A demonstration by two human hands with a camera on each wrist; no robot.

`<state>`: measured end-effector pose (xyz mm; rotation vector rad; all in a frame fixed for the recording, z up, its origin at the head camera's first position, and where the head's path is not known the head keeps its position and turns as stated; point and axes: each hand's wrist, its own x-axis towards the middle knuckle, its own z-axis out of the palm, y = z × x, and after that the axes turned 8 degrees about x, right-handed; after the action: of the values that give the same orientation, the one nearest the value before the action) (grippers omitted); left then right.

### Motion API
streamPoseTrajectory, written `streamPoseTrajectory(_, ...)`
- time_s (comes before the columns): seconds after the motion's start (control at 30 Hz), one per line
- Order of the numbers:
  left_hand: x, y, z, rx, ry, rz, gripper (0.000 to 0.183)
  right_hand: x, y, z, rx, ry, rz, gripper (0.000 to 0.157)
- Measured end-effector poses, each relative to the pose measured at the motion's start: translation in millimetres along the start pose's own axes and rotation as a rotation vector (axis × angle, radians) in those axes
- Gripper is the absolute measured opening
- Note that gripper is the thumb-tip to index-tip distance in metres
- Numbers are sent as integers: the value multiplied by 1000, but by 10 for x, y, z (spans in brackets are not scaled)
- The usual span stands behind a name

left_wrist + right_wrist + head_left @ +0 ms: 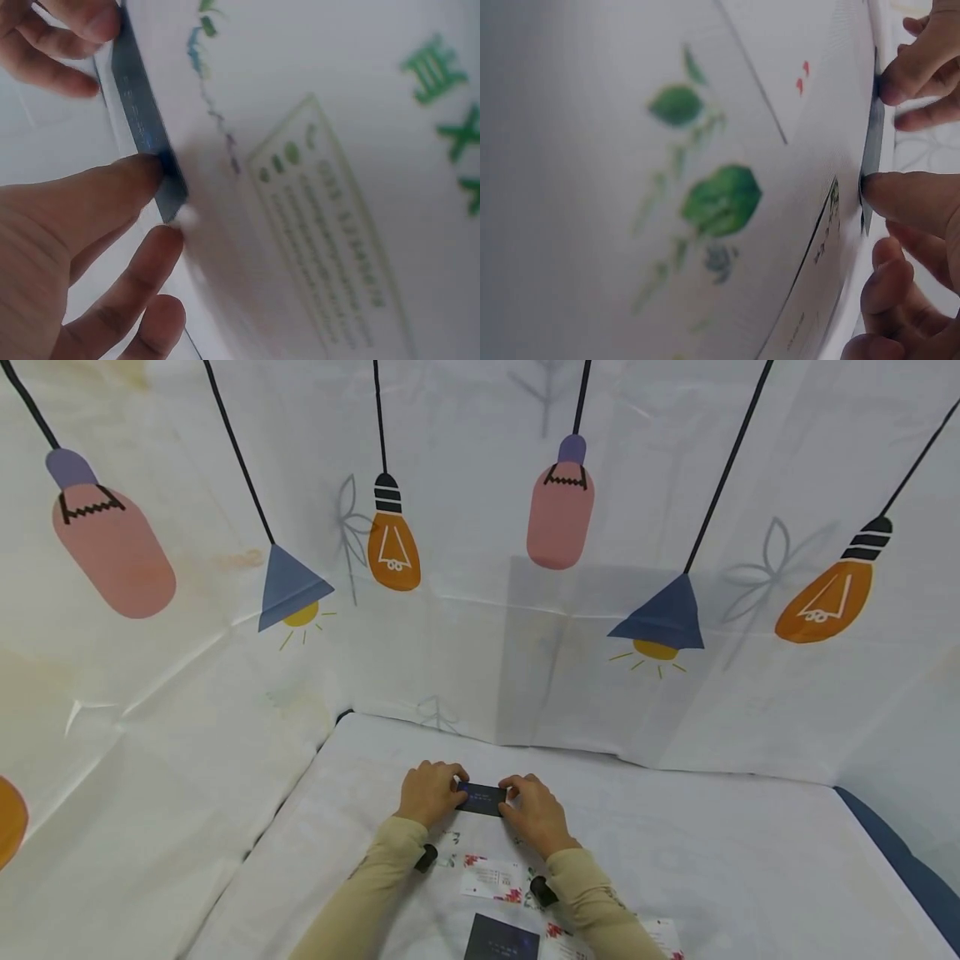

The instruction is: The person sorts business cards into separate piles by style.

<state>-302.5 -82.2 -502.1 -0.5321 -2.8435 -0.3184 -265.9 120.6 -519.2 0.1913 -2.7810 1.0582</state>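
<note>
Both hands hold one small dark card [482,799] between them, over the far part of the white table. At its left end, my left hand [430,793] pinches the card with the thumb on the face turned to me. My right hand [536,814] pinches the right end the same way. In the left wrist view the left thumb lies on the dark card [142,112], with the right hand's fingers at its other end. The right wrist view has the card [873,135] almost edge-on, with the right thumb against it.
Nearer me lie a white card with red flowers [491,878], a larger dark card [501,941] and further floral cards [663,933]. White cards with green leaf prints [452,841] lie between the forearms. A white sheet printed with lamps [450,652] hangs behind the table.
</note>
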Motion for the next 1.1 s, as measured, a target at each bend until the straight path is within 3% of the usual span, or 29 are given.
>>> streamPoseTrajectory(0.33,-24,-23,41,-3,-7,-15,13,-39,-20,15,6,13,-8,29)
streamPoseTrajectory(0.63,-75,-57,-48,-66,-14,-34,15,-92,-51,-70,8,29,28,23)
streamPoseTrajectory(0.87,-204,-48,-41,-102,-2,-53,20,-186,1,-189,7,37,53,22)
streamPoseTrajectory(1.1,-321,-29,-36,-81,13,-32,21,-273,-23,-276,-12,45,12,24)
